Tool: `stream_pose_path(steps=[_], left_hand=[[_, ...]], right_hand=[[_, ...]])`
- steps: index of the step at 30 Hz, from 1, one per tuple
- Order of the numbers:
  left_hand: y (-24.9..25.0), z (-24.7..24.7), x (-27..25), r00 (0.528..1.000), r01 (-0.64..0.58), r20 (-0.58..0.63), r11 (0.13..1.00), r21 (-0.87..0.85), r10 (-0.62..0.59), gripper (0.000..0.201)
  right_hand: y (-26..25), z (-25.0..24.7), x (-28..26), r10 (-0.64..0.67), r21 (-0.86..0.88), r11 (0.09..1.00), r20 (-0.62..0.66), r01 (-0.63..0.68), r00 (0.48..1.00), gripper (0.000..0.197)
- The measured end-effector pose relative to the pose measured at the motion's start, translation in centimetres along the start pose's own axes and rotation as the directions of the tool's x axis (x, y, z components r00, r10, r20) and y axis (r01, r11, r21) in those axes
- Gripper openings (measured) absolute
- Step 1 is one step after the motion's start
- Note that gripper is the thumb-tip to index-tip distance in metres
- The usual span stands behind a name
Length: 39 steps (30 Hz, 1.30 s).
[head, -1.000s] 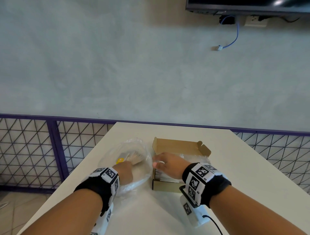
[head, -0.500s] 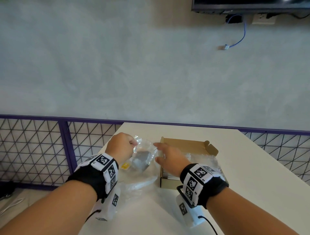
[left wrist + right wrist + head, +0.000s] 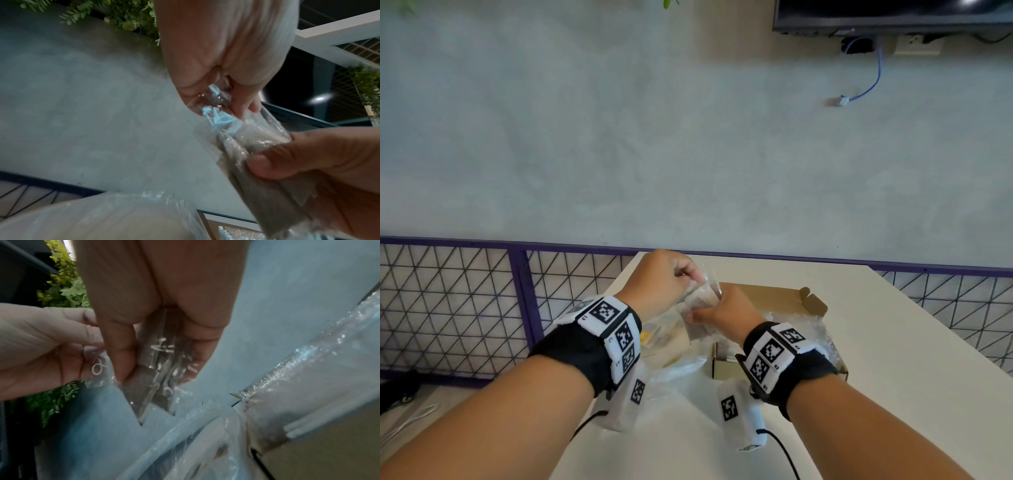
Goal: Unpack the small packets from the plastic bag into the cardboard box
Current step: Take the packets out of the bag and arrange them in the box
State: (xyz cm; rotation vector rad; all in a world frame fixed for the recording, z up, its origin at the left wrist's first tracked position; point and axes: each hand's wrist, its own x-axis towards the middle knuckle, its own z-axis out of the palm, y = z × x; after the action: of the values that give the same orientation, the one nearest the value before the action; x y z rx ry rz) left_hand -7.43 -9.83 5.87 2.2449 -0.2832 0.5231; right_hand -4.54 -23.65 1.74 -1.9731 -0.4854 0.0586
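Observation:
Both hands hold a small clear packet [image 3: 702,301] of grey contents in the air, above the gap between bag and box. My left hand [image 3: 688,277] pinches its top edge [image 3: 216,104]. My right hand [image 3: 697,317] grips its lower part between thumb [image 3: 275,162] and fingers [image 3: 121,353]. The clear plastic bag [image 3: 674,356] lies flat on the table under my left wrist, with more packets and a yellow label [image 3: 644,337] inside. The open cardboard box [image 3: 774,298] sits right of the bag, partly hidden by my right wrist.
Crinkled clear plastic [image 3: 808,329] fills part of the box. The white table [image 3: 893,342] stretches right of the box. A purple-framed wire fence [image 3: 465,301] runs behind the table's left and far edges. Wrist-camera cables [image 3: 784,455] trail near the front.
My left hand has lifted the packet up out of the bag. My right hand has left the box and taken hold of the packet's lower part.

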Motion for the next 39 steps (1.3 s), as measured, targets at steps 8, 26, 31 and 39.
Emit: stream_pose_path(steps=[8, 26, 31, 39], left_hand=[[-0.3, 2.2, -1.5, 0.96, 0.264, 0.037, 0.854, -0.448, -0.278, 0.079], [2.9, 6.8, -2.1, 0.798, 0.576, 0.431, 0.325, -0.75, -0.421, 0.031], [2.5, 7.4, -2.1, 0.788, 0.609, 0.494, 0.341, -0.716, -0.368, 0.043], [1.8, 7.2, -2.0, 0.776, 0.61, 0.447, 0.347, -0.712, -0.445, 0.013]], right_hand=[[0.2, -1.6, -0.6, 0.04, 0.33, 0.944, -0.066, -0.016, 0.997, 0.047], [-0.2, -2.5, -4.0, -0.126, -0.484, 0.87, -0.046, 0.088, 0.991, 0.03], [0.1, -3.9, -4.2, -0.085, -0.437, 0.897, -0.028, 0.064, 0.996, 0.018], [1.4, -8.5, -3.5, -0.111, -0.331, 0.944, -0.327, -0.004, 0.938, 0.021]])
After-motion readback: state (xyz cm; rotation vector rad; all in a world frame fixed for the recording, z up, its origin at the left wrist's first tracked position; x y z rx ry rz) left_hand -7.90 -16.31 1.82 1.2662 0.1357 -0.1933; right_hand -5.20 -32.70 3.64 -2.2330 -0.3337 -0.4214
